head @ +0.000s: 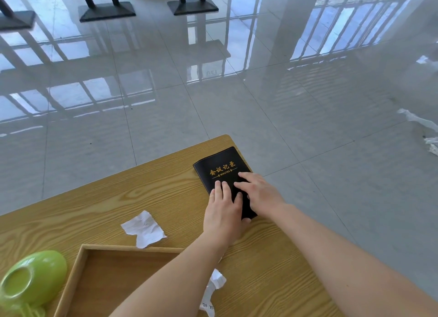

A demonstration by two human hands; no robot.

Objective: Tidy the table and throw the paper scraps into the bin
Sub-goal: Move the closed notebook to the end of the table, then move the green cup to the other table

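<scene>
A black notebook [219,167] with gold lettering lies near the far right corner of the wooden table [106,198]. Both hands rest on it. My left hand [224,210] lies flat on its near end, thumb hooked under the near edge. My right hand [257,192] presses its fingers on the cover beside the left. A torn white paper scrap [144,229] lies on the table left of the hands. Another crumpled scrap [213,290] shows between my forearms, partly hidden by the left arm.
A shallow wooden tray [80,264] sits at the near edge. An upturned green plastic cup [30,278] lies at its left. White scraps [422,127] lie on the glossy tiled floor at far right. Black table bases [106,11] stand far back.
</scene>
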